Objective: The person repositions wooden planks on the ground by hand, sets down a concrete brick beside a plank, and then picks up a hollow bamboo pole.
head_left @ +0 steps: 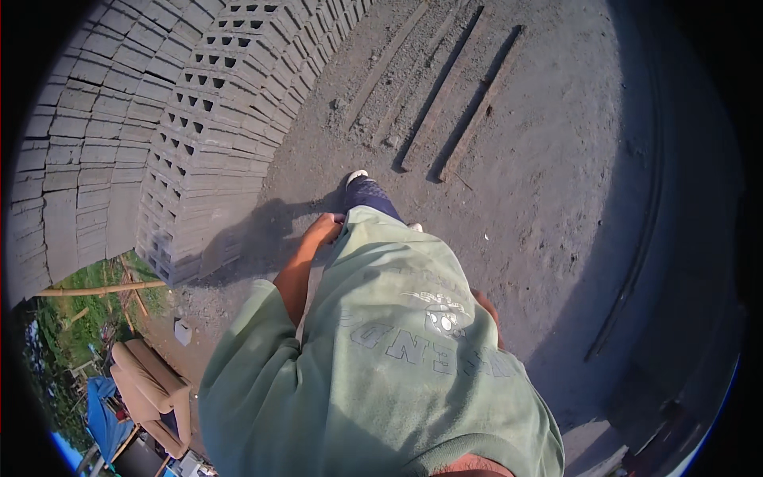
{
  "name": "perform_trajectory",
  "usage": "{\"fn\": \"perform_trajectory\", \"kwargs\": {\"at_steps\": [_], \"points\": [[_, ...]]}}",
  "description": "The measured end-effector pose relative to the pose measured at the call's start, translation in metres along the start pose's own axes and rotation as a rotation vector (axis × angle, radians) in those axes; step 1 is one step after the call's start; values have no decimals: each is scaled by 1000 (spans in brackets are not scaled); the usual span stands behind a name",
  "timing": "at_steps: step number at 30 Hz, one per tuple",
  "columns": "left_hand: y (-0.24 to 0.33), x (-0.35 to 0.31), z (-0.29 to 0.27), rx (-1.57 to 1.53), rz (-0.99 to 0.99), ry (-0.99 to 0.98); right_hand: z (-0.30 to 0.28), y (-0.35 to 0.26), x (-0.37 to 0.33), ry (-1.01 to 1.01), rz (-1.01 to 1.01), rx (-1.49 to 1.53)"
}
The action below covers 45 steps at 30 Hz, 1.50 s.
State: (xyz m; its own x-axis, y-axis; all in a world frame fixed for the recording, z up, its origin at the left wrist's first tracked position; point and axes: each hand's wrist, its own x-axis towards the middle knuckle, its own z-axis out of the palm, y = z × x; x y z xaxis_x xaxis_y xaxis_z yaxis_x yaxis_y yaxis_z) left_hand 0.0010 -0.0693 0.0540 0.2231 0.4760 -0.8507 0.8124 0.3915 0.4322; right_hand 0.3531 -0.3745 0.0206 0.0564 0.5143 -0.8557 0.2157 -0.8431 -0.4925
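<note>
My left hand [324,228] is beside the lower edge of my green shirt [397,318], next to my dark trouser leg [369,195]. Its fingers look curled in against the cloth. Whatever they may hold is hidden by the hand and the shirt. Of my right arm only a strip of skin shows at the shirt's right side; the right hand is out of sight behind the cloth. One light-coloured shoe tip [358,175] shows past the trousers.
Stacked grey hollow concrete blocks [214,143] form a wall at the left. Ahead, wooden bars [481,107] lie on gritty ground [548,183]. A long thin dark bar [636,270] lies in shade at right. Behind left are a bamboo pole [99,290], a brown sofa [147,381] and a blue tarp [106,417].
</note>
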Motion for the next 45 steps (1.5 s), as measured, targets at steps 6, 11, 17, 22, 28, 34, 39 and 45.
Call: {"fn": "perform_trajectory", "kwargs": {"at_steps": [6,11,17,22,28,34,39,45], "points": [[-38,74,30,-75,30,318,-47,-74,12,421,-84,137],[31,21,-34,-125,219,379,-39,-222,43,321,-476,753],[109,-20,-74,-486,650,4,64,-386,103,-57,-603,508],[2,33,-105,-212,493,482,80,-372,135,-200,-678,-539],[-60,39,-106,93,310,61,84,-396,94,-108,-894,-609],[-26,47,-131,-29,359,-103,69,-498,35,-455,-479,-224],[-36,82,-112,57,315,23,82,-463,115,-69,-532,-555],[-41,83,-159,-75,380,-280,102,-456,138,-351,-601,-712]]}}
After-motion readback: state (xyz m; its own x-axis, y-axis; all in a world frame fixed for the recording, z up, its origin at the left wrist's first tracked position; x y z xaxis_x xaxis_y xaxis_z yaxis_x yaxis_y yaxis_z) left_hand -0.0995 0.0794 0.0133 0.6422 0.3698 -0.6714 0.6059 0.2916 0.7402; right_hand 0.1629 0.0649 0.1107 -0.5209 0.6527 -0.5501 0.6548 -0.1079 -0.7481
